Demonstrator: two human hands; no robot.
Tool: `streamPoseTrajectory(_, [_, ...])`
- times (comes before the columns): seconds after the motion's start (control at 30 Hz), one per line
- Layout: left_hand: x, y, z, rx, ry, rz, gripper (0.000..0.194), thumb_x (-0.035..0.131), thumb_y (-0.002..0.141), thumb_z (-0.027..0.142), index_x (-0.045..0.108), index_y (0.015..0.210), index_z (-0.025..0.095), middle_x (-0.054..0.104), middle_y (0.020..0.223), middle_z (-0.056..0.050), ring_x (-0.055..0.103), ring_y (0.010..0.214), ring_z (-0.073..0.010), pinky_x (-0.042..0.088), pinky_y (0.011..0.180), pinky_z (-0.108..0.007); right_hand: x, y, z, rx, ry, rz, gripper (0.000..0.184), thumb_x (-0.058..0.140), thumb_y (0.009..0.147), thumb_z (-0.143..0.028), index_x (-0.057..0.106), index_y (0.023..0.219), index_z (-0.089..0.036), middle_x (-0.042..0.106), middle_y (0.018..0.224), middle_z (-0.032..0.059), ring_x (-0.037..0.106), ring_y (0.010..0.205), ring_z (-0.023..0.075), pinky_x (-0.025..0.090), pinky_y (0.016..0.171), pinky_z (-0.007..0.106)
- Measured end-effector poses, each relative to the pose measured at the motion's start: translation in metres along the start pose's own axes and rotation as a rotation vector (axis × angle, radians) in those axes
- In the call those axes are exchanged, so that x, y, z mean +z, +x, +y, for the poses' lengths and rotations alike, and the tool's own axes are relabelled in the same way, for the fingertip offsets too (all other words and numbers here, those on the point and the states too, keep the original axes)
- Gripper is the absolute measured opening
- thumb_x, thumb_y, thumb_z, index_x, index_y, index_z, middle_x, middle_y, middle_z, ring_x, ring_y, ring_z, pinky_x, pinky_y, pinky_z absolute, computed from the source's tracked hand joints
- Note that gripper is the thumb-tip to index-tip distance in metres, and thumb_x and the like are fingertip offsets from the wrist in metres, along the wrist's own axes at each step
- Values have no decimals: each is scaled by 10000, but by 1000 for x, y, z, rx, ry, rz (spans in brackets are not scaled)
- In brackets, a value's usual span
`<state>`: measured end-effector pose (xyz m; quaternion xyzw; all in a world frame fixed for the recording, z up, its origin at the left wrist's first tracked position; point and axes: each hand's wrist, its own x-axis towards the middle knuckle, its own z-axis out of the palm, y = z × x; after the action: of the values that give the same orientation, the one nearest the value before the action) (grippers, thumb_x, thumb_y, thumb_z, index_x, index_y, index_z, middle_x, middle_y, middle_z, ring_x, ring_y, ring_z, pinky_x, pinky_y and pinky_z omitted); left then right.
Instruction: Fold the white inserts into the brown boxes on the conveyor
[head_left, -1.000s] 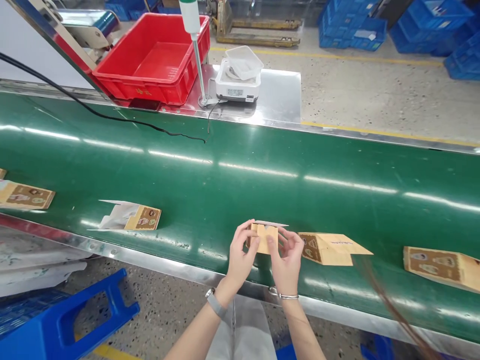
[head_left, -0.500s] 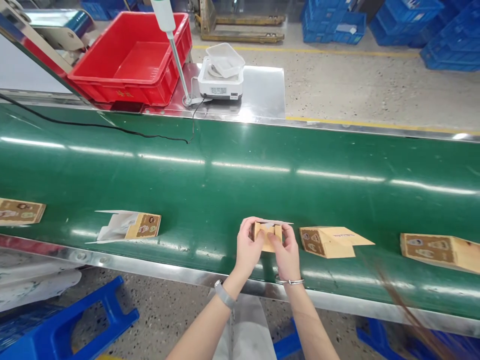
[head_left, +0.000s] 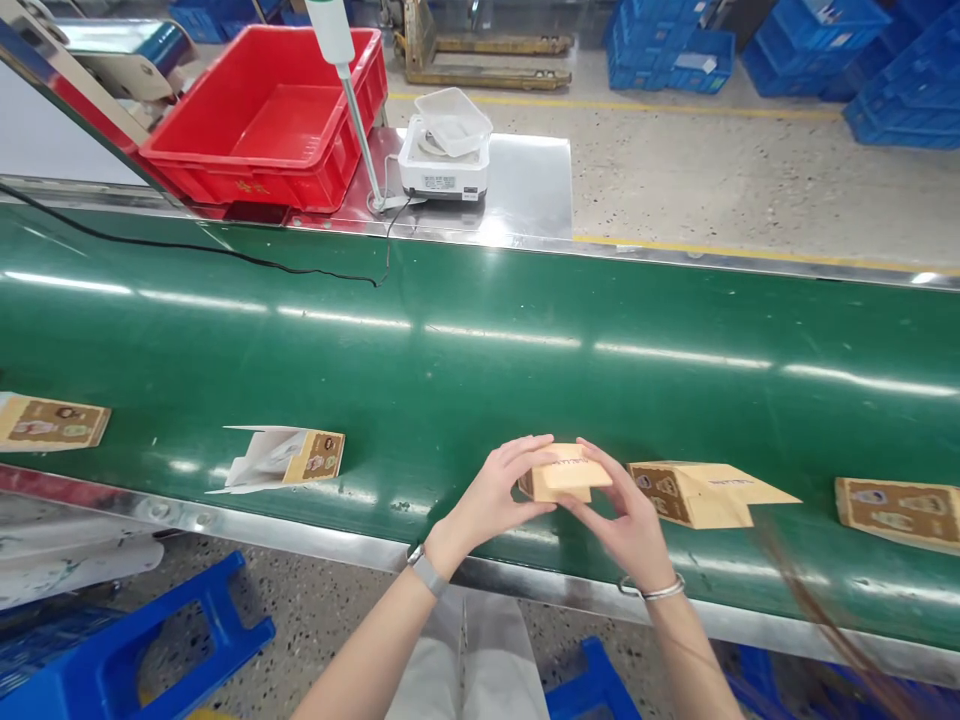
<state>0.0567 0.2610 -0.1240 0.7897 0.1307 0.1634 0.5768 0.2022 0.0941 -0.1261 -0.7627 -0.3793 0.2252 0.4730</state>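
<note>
A small tan cardboard box stands between my two hands over the green conveyor belt, its printed flap folded down over the top. My left hand grips it from the left, fingers along the upper edge and thumb at the near side. On the other side, my right hand has its fingertips on the flap's far right corner and its thumb near the front. To the right lies a box with a raised flap. An unclosed box with white inner flaps lies to the left.
More printed boxes lie at the belt's far left and far right. Beyond the belt are a red bin, a white scale and a black cable. Blue stools stand below the near metal edge.
The box's lid flap has come down over its opening, and my hands have moved from its front to its sides. The boxes on the belt have shifted right.
</note>
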Motion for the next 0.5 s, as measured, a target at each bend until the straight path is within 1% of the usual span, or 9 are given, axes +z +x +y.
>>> streamPoseTrajectory(0.07, [-2, 7, -6, 46, 109, -21, 325, 769, 838, 367, 697, 1147, 296, 631, 1430, -80, 497, 1424, -305, 346, 1188, -560, -10, -1, 11, -115, -118, -18, 424, 766, 840, -414, 684, 1249, -331, 582, 1472, 56, 646, 1244, 289, 554, 1057, 495])
streamPoseTrajectory(0.13, [3, 14, -8, 69, 180, -49, 221, 751, 854, 384, 725, 1056, 298, 698, 1343, -58, 529, 1399, -312, 307, 1192, -589, -15, -5, 23, -193, -222, -27, 400, 735, 876, -376, 684, 1273, -364, 551, 1507, 26, 655, 1241, 288, 562, 1065, 475])
streamPoseTrajectory(0.23, [19, 17, 0, 102, 261, -23, 160, 708, 894, 383, 722, 1029, 300, 748, 1254, -33, 570, 1357, -319, 239, 1201, -623, -17, -15, 34, -258, -330, 24, 456, 640, 949, -291, 591, 1384, -416, 514, 1535, -4, 668, 1226, 272, 588, 1038, 444])
streamPoseTrajectory(0.3, [26, 8, 15, 155, 324, 44, 152, 677, 921, 365, 703, 1055, 299, 749, 1248, -26, 578, 1344, -305, 214, 1213, -615, -18, -21, 31, -299, -422, 64, 507, 603, 967, -247, 533, 1431, -437, 443, 1586, -11, 615, 1299, 298, 551, 1075, 502])
streamPoseTrajectory(0.33, [26, -2, 22, 195, 358, 101, 177, 674, 923, 359, 686, 1089, 299, 743, 1250, -31, 587, 1331, -290, 237, 1214, -590, -19, -25, 26, -313, -492, 89, 536, 600, 967, -233, 504, 1453, -437, 379, 1623, -7, 547, 1368, 332, 502, 1109, 568])
streamPoseTrajectory(0.4, [13, -36, 36, 254, 429, 308, 273, 697, 900, 335, 640, 1164, 293, 725, 1219, -49, 617, 1263, -252, 353, 1168, -502, -20, -34, 8, -329, -647, 181, 639, 657, 932, -237, 437, 1508, -404, 246, 1678, 26, 387, 1468, 420, 375, 1142, 714])
streamPoseTrajectory(0.43, [0, -58, 39, 270, 466, 504, 316, 715, 876, 298, 620, 1177, 281, 714, 1145, -53, 643, 1182, -231, 437, 1091, -440, -18, -40, -4, -334, -706, 262, 732, 724, 885, -252, 404, 1532, -378, 217, 1686, 56, 347, 1477, 459, 327, 1139, 764])
streamPoseTrajectory(0.47, [-16, -83, 40, 210, 500, 748, 333, 719, 851, 222, 605, 1159, 271, 681, 1077, -43, 647, 1106, -210, 484, 1014, -391, -13, -46, -17, -343, -721, 348, 845, 793, 823, -261, 375, 1552, -350, 237, 1678, 88, 348, 1470, 480, 308, 1138, 783])
streamPoseTrajectory(0.5, [-36, -108, 38, 126, 533, 997, 346, 717, 822, 161, 594, 1131, 259, 638, 1036, -30, 639, 1041, -193, 503, 951, -357, -4, -51, -30, -341, -683, 429, 928, 843, 766, -257, 365, 1558, -342, 299, 1653, 103, 377, 1454, 477, 313, 1145, 775])
